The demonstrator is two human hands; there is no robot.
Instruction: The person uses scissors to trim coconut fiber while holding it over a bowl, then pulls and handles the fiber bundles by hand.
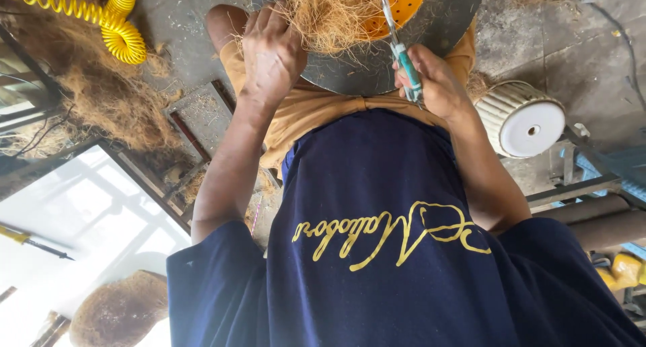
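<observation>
The person's left hand [271, 51] sits at about eleven o'clock in the view, fingers curled tight into a tuft of tan coconut fibre [328, 17] and pressing it against a dark round disc [431, 34] that lies across the lap. The fibre bunches at twelve o'clock, spilling over the disc's near edge, with an orange perforated bowl [404, 4] just behind it. The right hand [434, 81], at about one o'clock, is closed around the teal handle of a slim tool [402, 51], whose metal shaft runs up into the fibre. A dark blue shirt [390, 253] fills the lower half of the view. A white ribbed pot [521, 118] lies on its side at three o'clock, near the right forearm. A yellow coiled hose [111, 17] hangs at ten o'clock above loose fibre on the concrete floor [538, 37].
</observation>
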